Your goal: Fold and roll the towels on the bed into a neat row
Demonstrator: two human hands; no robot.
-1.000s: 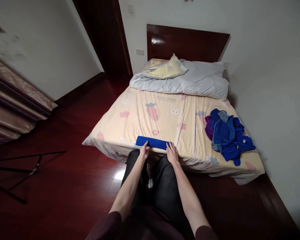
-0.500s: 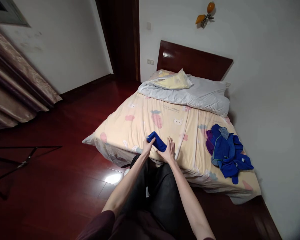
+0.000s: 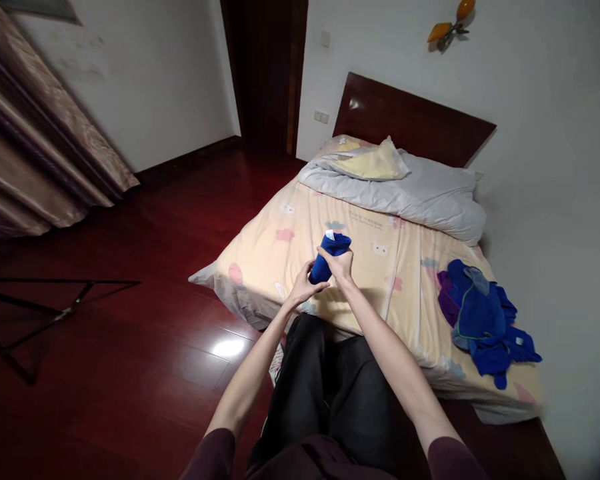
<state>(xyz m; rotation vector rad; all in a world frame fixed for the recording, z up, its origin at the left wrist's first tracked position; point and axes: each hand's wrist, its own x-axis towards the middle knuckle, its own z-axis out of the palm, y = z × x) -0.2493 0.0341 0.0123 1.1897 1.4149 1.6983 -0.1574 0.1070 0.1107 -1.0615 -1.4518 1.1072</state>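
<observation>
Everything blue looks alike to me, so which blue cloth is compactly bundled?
The compact blue bundle, held between the left hand and right hand; the loose, mostly blue pile lies untouched and rumpled on the bed.

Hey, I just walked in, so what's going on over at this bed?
A person at the foot of the bed is holding a compact blue cloth bundle in both hands, just over the patterned bedding. The left hand is at its lower end and the right hand grips it nearer the upper end, where a white tag shows. A loose pile of blue and purple cloths lies on the bed, off to the right.
</observation>
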